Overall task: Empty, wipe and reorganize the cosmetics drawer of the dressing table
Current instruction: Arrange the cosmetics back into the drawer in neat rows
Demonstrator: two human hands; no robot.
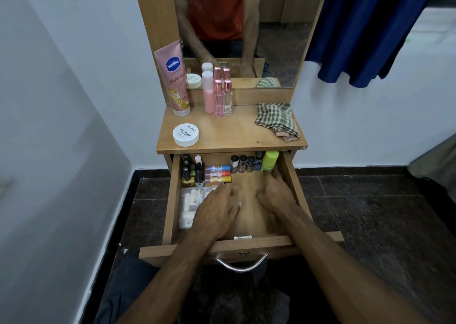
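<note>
The wooden drawer point(249, 244) of the dressing table stands pulled out. Both hands are inside it. My left hand point(217, 209) rests palm down, fingers spread, over the edge of a clear plastic case point(191, 205) of small tubes at the left. My right hand point(274, 191) lies flat on the bare drawer floor, its fingertips near a lime green bottle point(269, 161) at the back right. Nail polish bottles point(192, 171) stand at the back left, three lip balm sticks point(218, 173) lie beside them, and small dark-capped jars point(243, 163) line the back.
On the table top point(232, 132) sit a pink Vaseline tube point(176, 81), a pink bottle point(208, 94), two clear perfume bottles point(223, 99), a white round jar point(185, 134) and a checked cloth point(277, 121). A mirror point(246, 27) rises behind. A blue curtain point(365, 27) hangs at right.
</note>
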